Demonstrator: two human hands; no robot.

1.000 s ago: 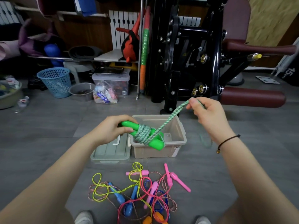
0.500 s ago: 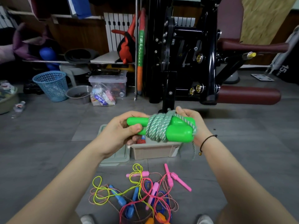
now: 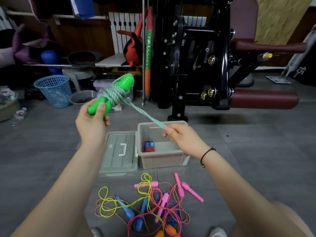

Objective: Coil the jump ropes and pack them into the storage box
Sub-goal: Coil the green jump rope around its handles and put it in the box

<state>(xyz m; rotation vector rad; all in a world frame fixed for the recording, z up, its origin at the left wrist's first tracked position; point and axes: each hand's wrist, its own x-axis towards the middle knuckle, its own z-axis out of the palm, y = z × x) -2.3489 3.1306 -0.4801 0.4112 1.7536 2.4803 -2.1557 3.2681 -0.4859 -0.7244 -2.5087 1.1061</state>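
My left hand [image 3: 93, 121] grips the two green handles [image 3: 109, 94] of a jump rope, raised and tilted up to the left. Pale green rope [image 3: 114, 95] is coiled round the handles. A straight stretch of that rope runs down to my right hand [image 3: 181, 136], which pinches its end above the open beige storage box [image 3: 162, 159]. One small coiled red and blue rope [image 3: 149, 146] lies inside the box. A tangle of loose jump ropes [image 3: 148, 204] with pink, blue and orange handles lies on the floor near my feet.
The box's grey-green lid [image 3: 119, 151] lies flat to its left. A black exercise machine [image 3: 205, 57] with dark red pads stands behind. A blue basket [image 3: 54, 90], a grey bowl [image 3: 82, 98] and a clear bin [image 3: 100, 84] sit at the back left.
The handle bundle has swung from level in front of me up and to the left. My right hand left the bundle and pulled the rope end down toward the box.
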